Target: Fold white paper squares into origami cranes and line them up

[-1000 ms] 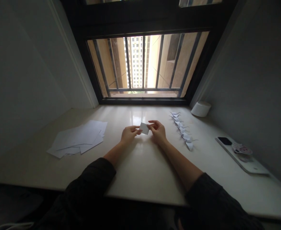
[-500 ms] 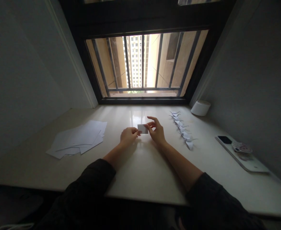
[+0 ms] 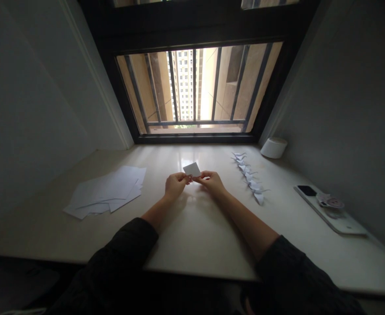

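A small square of folded white paper [image 3: 191,169] is held up over the middle of the white sill, tilted with one corner toward me. My left hand [image 3: 176,183] pinches its lower left edge between thumb and fingers. On the lower right edge my right hand [image 3: 213,183] is closed in a pinch too, its fingertips close to those of the left. The fingers hide the paper's near corner, and its fold layers are too small to make out. To the right of my right hand stands a row of several folded paper cranes [image 3: 249,176].
Loose white paper sheets [image 3: 107,188] lie in an overlapping pile on the left of the sill [image 3: 199,245]. A white cylindrical object [image 3: 274,148] stands at the back right. Nearer on the right lies a phone [image 3: 338,221] with a round grip on its back. A barred window [image 3: 194,138] closes the far side.
The paper square has turned from level to corner-down and risen slightly. My right hand has shifted from its upper right corner to its lower edge, its raised fingers now curled in.
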Tool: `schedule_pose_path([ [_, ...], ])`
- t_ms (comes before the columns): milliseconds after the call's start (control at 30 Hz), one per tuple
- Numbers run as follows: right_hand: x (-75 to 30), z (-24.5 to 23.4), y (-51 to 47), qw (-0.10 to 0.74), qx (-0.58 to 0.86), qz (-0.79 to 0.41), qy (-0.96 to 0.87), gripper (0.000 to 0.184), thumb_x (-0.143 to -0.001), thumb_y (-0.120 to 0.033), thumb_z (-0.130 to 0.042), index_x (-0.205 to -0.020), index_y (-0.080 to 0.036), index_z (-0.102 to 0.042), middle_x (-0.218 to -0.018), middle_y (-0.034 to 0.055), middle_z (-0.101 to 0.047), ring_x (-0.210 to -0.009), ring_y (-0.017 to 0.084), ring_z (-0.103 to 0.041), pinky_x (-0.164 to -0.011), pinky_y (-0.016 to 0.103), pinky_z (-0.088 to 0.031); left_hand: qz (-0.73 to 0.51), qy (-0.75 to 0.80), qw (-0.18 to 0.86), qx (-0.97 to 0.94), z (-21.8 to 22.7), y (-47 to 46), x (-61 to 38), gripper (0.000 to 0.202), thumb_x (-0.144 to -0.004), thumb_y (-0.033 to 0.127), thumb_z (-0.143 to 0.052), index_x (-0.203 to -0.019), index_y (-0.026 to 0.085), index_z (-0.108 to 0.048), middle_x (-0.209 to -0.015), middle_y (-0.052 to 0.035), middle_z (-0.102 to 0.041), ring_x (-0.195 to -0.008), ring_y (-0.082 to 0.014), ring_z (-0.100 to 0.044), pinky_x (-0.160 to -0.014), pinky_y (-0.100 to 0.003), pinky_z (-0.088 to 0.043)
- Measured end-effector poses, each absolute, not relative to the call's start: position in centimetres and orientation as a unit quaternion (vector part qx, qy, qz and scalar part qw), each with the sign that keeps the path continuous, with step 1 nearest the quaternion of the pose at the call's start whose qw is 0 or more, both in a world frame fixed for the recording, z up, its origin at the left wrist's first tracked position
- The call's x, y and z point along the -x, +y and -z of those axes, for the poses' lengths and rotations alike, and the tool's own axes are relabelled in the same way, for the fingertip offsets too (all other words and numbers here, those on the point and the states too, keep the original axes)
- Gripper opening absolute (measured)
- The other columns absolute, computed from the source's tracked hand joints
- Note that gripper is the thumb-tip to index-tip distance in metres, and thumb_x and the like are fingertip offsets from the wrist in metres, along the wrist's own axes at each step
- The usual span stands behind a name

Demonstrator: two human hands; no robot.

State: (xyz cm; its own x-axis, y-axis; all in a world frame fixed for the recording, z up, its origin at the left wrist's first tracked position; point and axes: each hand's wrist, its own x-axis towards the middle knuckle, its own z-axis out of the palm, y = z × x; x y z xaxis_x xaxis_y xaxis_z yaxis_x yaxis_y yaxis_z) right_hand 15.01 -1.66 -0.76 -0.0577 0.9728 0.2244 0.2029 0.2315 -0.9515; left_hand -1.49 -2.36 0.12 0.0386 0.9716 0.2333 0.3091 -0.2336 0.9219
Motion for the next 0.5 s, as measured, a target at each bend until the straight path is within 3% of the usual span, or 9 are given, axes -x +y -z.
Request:
schedule_pose_path([
  [300,-15.3,0.5,-1.4,0.498,0.451,-0.498,-0.549,0.036,-0.054,-0.048,-0.076,-0.065,-0.014,-0.069,-0.060,0.0006,-0.059,-0.053,0.012,-0.051,-0.049,0.025,-0.045,-0.460,0.516,0.388,-0.610,-0.6,-2.4,1.5,0.031,-0.071,0.045,-0.064,-0.072,0.014,-0.070,-0.070,-0.0083,-0.071,-0.064,-0.0170,-0.065,-0.058,-0.025,-0.047],
  [500,-15.5,-0.2,-1.6,0.496,0.405,-0.539,-0.547,0.033,-0.059,-0.046,-0.074,-0.075,-0.017,-0.074,-0.089,0.0064,-0.063,-0.074,0.018,-0.057,-0.053,0.026,-0.050,-0.461,0.537,0.407,-0.578,-1.6,-2.7,1.5,0.031,-0.070,0.044,-0.065,-0.072,0.013,-0.069,-0.073,-0.0101,-0.071,-0.065,-0.0179,-0.065,-0.057,-0.026,-0.046],
])
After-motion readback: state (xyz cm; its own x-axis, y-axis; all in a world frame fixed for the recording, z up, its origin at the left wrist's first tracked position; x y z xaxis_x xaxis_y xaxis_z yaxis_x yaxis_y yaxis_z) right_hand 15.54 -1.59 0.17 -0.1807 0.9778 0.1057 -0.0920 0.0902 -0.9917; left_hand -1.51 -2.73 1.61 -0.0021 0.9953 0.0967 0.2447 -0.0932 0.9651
